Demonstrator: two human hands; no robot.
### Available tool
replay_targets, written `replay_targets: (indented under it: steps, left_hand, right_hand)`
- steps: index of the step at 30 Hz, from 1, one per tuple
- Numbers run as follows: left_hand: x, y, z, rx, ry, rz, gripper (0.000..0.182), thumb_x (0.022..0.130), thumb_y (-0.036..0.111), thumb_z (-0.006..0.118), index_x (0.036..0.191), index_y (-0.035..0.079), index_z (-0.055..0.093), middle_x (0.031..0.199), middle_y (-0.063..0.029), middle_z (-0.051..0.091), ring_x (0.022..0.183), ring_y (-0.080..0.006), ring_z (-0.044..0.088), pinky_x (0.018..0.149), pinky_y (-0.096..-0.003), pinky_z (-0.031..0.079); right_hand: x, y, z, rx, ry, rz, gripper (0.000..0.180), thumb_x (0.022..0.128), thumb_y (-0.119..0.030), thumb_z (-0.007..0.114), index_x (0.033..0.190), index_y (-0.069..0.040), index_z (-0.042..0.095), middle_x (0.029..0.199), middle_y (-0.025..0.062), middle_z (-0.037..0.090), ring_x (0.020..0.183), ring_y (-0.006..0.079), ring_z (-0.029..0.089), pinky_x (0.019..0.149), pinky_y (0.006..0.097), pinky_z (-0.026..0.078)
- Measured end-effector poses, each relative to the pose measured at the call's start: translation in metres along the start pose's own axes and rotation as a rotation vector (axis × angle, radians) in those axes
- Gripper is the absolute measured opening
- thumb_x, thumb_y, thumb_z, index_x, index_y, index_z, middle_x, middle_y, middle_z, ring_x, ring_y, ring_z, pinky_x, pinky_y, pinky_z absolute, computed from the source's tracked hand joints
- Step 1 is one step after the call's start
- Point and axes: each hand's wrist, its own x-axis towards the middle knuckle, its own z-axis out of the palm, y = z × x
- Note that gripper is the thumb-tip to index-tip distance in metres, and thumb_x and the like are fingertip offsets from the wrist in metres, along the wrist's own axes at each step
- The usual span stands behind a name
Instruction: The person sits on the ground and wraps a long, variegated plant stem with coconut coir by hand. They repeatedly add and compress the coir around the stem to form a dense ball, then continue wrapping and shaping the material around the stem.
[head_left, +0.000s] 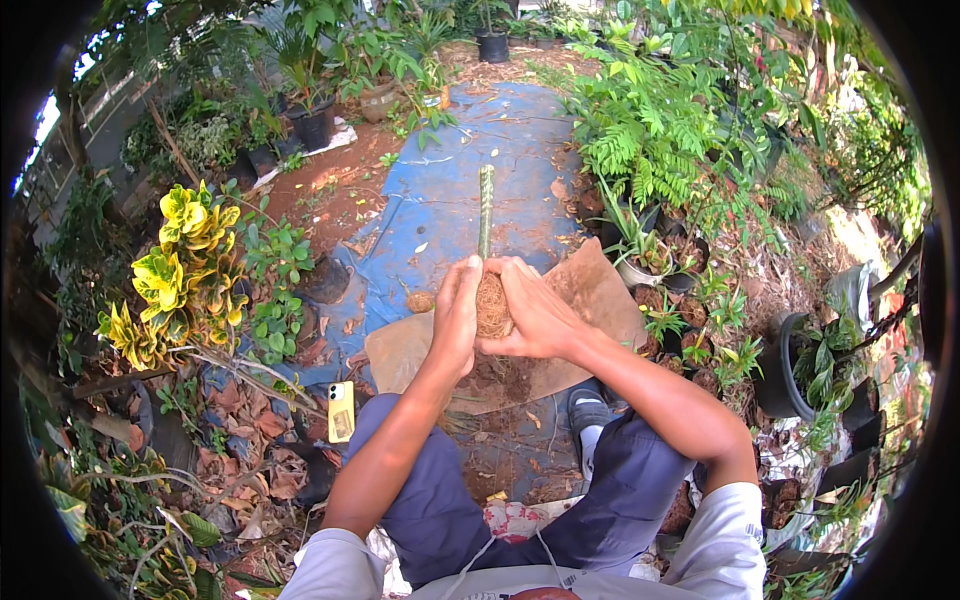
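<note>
Between my two hands is a ball of brown coconut fibre (493, 306), wrapped around the base of a thick green stem cutting (486, 210). The stem points away from me over the blue tarp. My left hand (455, 311) presses the ball's left side, its thumb near the top where the stem enters. Around the right side curls my right hand (534, 309), with its fingers at the top and thumb below. Under my hands lies a flat brown sheet (592, 300) with dark soil (514, 379) scattered on it.
A small round fibre ball (420, 301) rests on the blue tarp (450, 169) at left. A yellow phone (340, 412) lies beside my left knee. Yellow croton leaves (184, 277) rise at left. Potted plants line the right, including a large dark pot (784, 367).
</note>
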Motion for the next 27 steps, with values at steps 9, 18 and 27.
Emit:
replay_targets:
  steps: [9, 18, 27]
  left_hand:
    - [0.002, -0.003, 0.003, -0.018, 0.035, -0.007, 0.030, 0.103, 0.030, 0.048, 0.116, 0.005, 0.057, 0.106, -0.0064, 0.063, 0.097, -0.0130, 0.063, 0.085, -0.0300, 0.052]
    - [0.005, -0.004, 0.001, -0.031, 0.059, -0.050, 0.030, 0.101, 0.030, 0.050, 0.118, 0.007, 0.057, 0.107, -0.0053, 0.063, 0.097, -0.0139, 0.064, 0.085, -0.0314, 0.052]
    - [0.008, -0.010, -0.003, -0.158, 0.111, -0.237, 0.035, 0.101, 0.035, 0.047, 0.117, 0.005, 0.055, 0.106, -0.0088, 0.064, 0.095, -0.0190, 0.067, 0.082, -0.0355, 0.057]
  right_hand:
    - [-0.001, -0.004, -0.002, -0.066, 0.052, 0.044, 0.090, 0.066, -0.044, 0.081, 0.131, 0.002, 0.037, 0.118, 0.0227, 0.049, 0.109, 0.0400, 0.050, 0.093, 0.0462, 0.041]
    - [0.002, -0.009, -0.008, -0.085, 0.027, 0.125, 0.092, 0.063, -0.041, 0.081, 0.132, 0.001, 0.036, 0.120, 0.0240, 0.048, 0.112, 0.0407, 0.049, 0.096, 0.0473, 0.041]
    - [-0.003, -0.005, -0.004, 0.005, -0.063, 0.185, 0.101, 0.069, -0.046, 0.081, 0.142, 0.001, 0.029, 0.126, 0.0249, 0.046, 0.120, 0.0407, 0.046, 0.102, 0.0471, 0.039]
